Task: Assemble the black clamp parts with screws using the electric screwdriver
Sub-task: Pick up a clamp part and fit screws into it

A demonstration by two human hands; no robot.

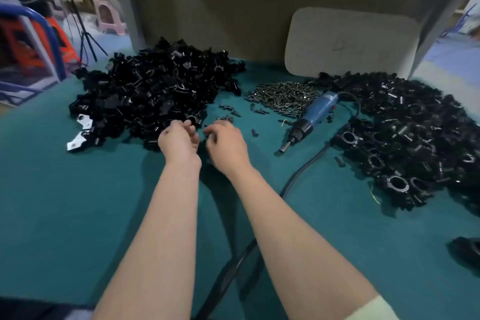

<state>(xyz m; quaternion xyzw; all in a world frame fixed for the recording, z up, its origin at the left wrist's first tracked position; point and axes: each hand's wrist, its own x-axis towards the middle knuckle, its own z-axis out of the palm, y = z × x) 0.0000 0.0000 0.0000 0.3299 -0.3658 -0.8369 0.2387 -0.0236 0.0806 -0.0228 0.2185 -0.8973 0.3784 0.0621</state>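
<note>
A big heap of loose black clamp parts [155, 91] lies at the back left of the green table. My left hand [178, 141] is at its near edge, fingers curled round a black clamp part [192, 121]. My right hand [227, 147] sits just beside it, fingers curled over small dark pieces; what it holds is hidden. A pile of dark screws [283, 96] lies behind, with a few strays near my hands. The blue electric screwdriver [309, 119] rests on the table to the right, bit pointing towards me. Assembled black clamps [405, 138] are heaped at the right.
The screwdriver's black cable [298, 174] runs across the green table [78, 202] between my forearms to the front edge. Two silver plates [79, 132] stick out of the left heap. A pale board [350, 44] leans at the back. A blue-framed cart [33, 41] stands off the left edge.
</note>
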